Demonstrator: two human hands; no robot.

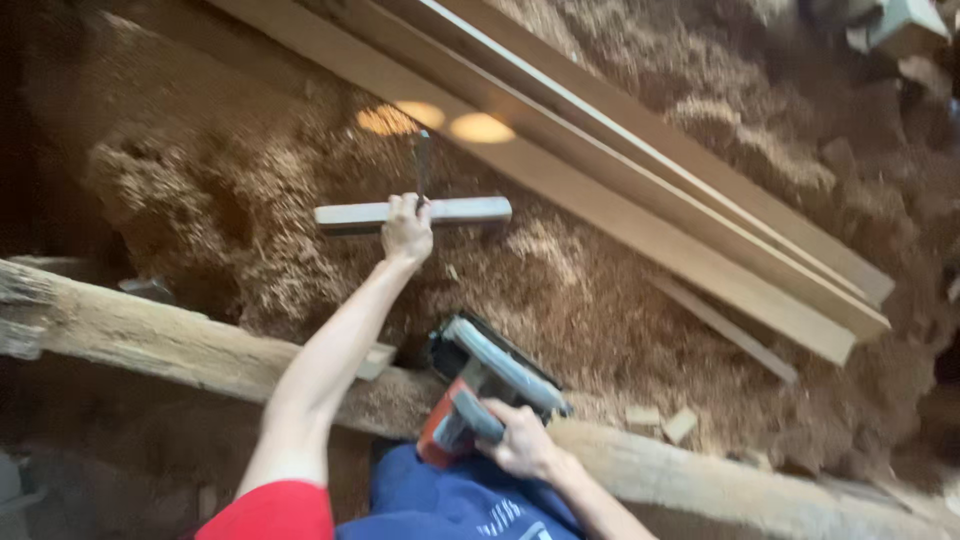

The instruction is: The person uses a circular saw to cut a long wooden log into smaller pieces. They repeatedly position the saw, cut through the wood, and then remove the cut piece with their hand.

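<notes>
A: Your left hand [407, 228] is stretched out to the short grey wood piece [412, 214], which lies flat on the sawdust pile [560, 290], just on the near side of the long planks [640, 190]. Fingers curl over its mid-section, clamped on it as far as I can tell. A thin dark rod [422, 165] stands up right at the fingers; can't tell if you're gripping that too.

B: And the other hand?

A: Right hand [522, 440] is wrapped shut round the handle of the red-and-grey power tool [490, 390], which sits on the rough log beam [200, 350], well to the near side of the planks, close to your blue-clad lap [450, 505].

B: Tips for doing it well?

A: IMO, get a firm grip at the piece's centre so it comes up level, not tipping at one end. Lift it straight off the sawdust, no dragging, else shavings ride along w/ it. Mind the rod by your knuckles. Keep the tool planted on the beam, finger off the trigger, blade side pointing away from your leg while the other arm's extended. Small offcuts [662, 420] sit on the beam beside the tool; don't knock them.
</notes>
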